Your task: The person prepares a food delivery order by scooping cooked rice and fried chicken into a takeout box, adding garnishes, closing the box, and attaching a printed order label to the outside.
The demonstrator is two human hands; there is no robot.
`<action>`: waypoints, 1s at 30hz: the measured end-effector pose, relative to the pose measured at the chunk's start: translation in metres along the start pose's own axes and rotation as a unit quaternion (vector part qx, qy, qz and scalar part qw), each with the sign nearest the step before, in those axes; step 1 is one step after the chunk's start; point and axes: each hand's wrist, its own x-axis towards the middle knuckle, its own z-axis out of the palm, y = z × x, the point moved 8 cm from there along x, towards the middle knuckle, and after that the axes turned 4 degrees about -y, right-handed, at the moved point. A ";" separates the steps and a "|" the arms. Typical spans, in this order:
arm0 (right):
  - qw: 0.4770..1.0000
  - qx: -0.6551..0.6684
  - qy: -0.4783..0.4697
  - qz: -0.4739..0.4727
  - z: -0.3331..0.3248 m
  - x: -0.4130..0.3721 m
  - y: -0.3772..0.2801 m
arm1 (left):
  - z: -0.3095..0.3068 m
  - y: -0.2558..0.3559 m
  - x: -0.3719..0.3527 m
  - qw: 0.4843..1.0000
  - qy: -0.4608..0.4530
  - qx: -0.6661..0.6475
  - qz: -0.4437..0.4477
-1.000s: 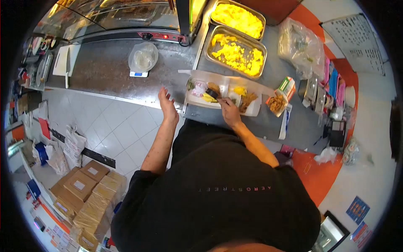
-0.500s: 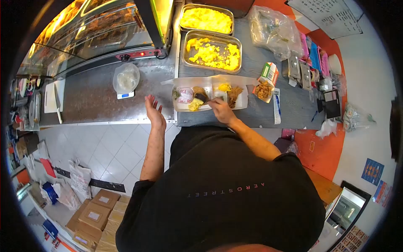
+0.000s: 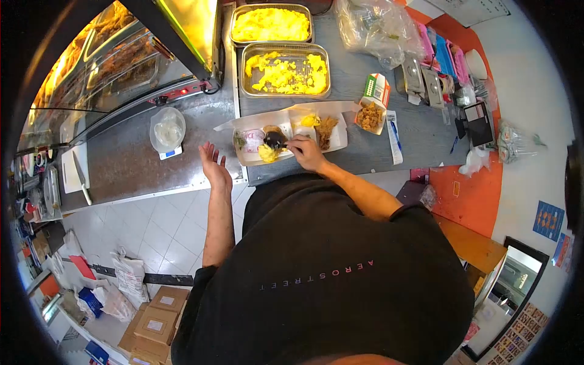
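My right hand (image 3: 307, 153) is closed on the handle of a dark utensil (image 3: 275, 140), whose round black head lies over the food in a long white food box (image 3: 292, 160). The open box holds a wrapped white and red packet (image 3: 252, 140), yellow food (image 3: 267, 153) at the near edge and brown shredded food (image 3: 326, 131) on the right. My left hand (image 3: 215, 168) is raised beside the box's left end, palm up, fingers apart, holding nothing.
Two metal trays of yellow food, one nearer (image 3: 286, 95), stand behind the box. A carton of brown pieces (image 3: 370, 117), a pen (image 3: 395, 135) on paper and plastic bags (image 3: 380, 33) lie right. Left are a plastic bowl (image 3: 167, 129), a knife (image 3: 81, 176) and a heated cabinet (image 3: 182, 92).
The view has turned and shifted, so the counter things appear further left. The utensil's black head now shows more fully over the food. My left hand remains open beside the box.
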 end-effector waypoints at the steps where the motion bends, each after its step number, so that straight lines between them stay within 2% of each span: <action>1: 1.000 -0.008 0.009 -0.015 0.002 0.000 0.004 | -0.002 0.000 -0.001 1.000 0.000 0.004 -0.002; 2: 1.000 -0.006 0.011 -0.012 0.003 -0.001 0.009 | -0.004 -0.001 -0.002 1.000 -0.001 -0.001 -0.006; 3: 0.987 0.101 -0.021 0.126 0.008 -0.003 0.037 | -0.003 -0.002 -0.001 1.000 -0.003 -0.008 -0.008; 4: 0.943 0.205 -0.050 0.258 0.017 -0.010 0.062 | -0.004 -0.002 -0.001 1.000 -0.007 -0.008 -0.007; 5: 0.897 0.325 -0.063 0.294 0.014 -0.011 0.051 | -0.008 -0.004 -0.002 1.000 0.001 -0.010 -0.009; 6: 0.898 0.326 -0.054 0.290 -0.002 -0.006 0.036 | -0.012 -0.004 -0.003 1.000 0.006 -0.010 -0.011; 8: 0.781 0.566 -0.089 0.248 -0.025 0.008 -0.007 | -0.023 -0.006 -0.001 1.000 0.010 -0.013 -0.014; 9: 0.812 0.541 -0.048 0.212 -0.058 0.024 -0.023 | -0.029 -0.006 0.000 1.000 0.013 -0.001 -0.012; 11: 0.853 0.474 0.086 0.202 -0.123 0.057 -0.018 | -0.029 0.003 -0.003 1.000 0.020 0.018 -0.002; 12: 0.960 0.224 0.077 0.150 -0.160 0.082 -0.007 | -0.023 0.009 -0.004 0.999 0.018 0.031 -0.004; 13: 0.990 0.044 0.128 0.050 -0.181 0.106 0.009 | -0.027 0.009 0.005 0.999 0.017 0.030 0.005; 14: 0.985 -0.041 0.083 0.143 -0.190 0.121 0.023 | -0.025 0.011 0.011 0.999 0.001 0.033 0.030; 15: 0.980 -0.069 0.016 0.184 -0.188 0.140 0.056 | -0.017 0.017 0.014 0.998 -0.007 0.041 0.047; 17: 0.941 -0.161 -0.090 0.285 -0.163 0.179 0.177 | 0.001 0.032 0.021 0.996 -0.013 0.048 0.077; 18: 0.902 -0.272 -0.078 0.327 -0.184 0.162 0.098 | 0.008 0.038 0.028 0.995 -0.012 0.047 0.089; 19: 0.909 -0.279 -0.065 0.304 -0.198 0.166 0.095 | 0.010 0.043 0.037 0.994 -0.023 0.022 0.106; 20: 0.914 -0.286 -0.056 0.282 -0.213 0.171 0.097 | 0.030 0.059 0.022 0.992 0.007 0.038 0.120; 21: 0.920 -0.302 -0.004 0.251 -0.255 0.168 0.063 | 0.040 0.066 0.017 0.989 0.013 0.034 0.144; 23: 0.917 -0.303 0.083 0.246 -0.352 0.158 0.043 | 0.066 0.080 -0.008 0.978 0.036 0.047 0.199; 25: 0.901 -0.293 0.201 0.250 -0.465 0.151 0.064 | 0.088 0.080 -0.025 0.959 0.053 0.082 0.265; 27: 0.845 -0.340 0.376 0.172 -0.573 0.135 0.099 | 0.106 0.071 -0.036 0.936 0.088 0.133 0.314; 30: 0.888 -0.273 0.309 0.205 -0.689 0.141 0.230 | 0.160 0.050 -0.073 0.916 0.156 0.164 0.332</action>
